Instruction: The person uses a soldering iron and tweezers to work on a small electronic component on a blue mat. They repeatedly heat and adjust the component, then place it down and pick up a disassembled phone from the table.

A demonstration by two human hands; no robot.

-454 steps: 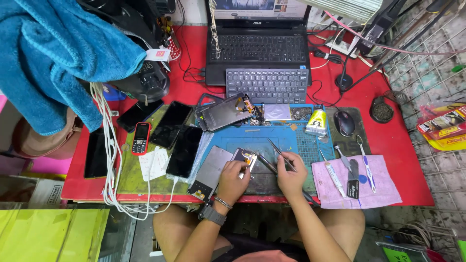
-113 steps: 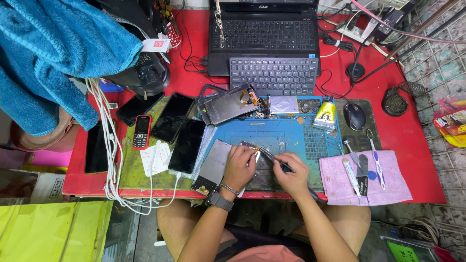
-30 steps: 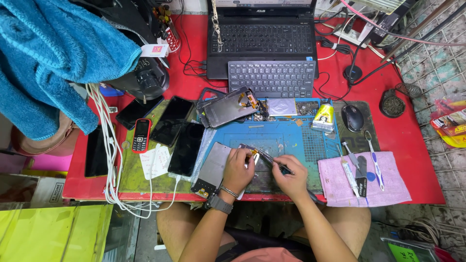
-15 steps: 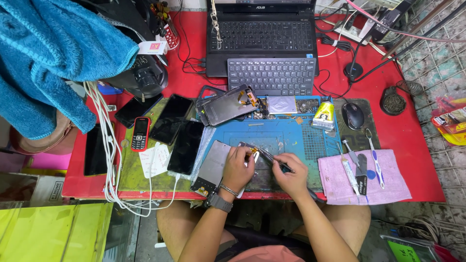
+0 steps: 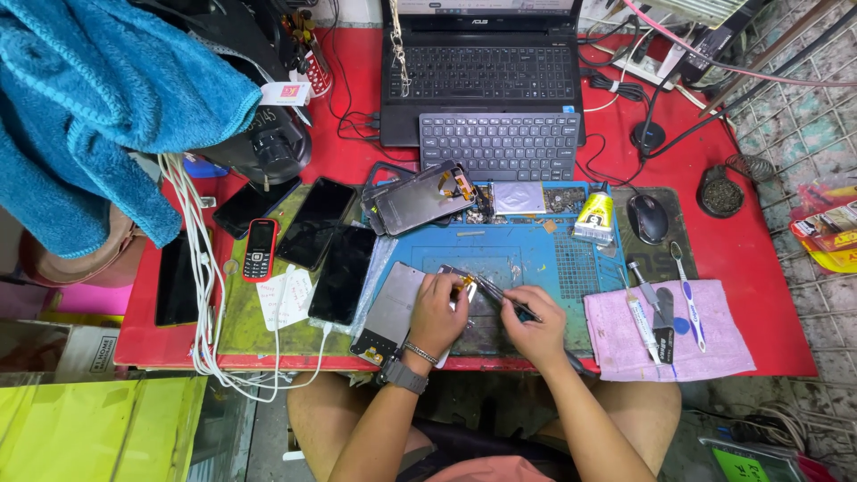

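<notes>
The person sits at the near edge of the red table (image 5: 759,268), both hands over the blue silicone repair mat (image 5: 536,259). The left hand (image 5: 437,312) is curled down on a small opened phone body (image 5: 464,290) near the mat's front edge, fingers pinching it steady. The right hand (image 5: 536,332) is closed around thin metal tweezers (image 5: 500,295), whose tips meet the phone just beside the left fingertips.

To my eye, this work goes best with the phone pressed flat and the tweezers kept low and light, so nothing slips or tears.

What the tips actually grip is too small to make out, and the left hand hides most of the phone. A grey back panel (image 5: 393,308) lies just beside the left wrist.
</notes>
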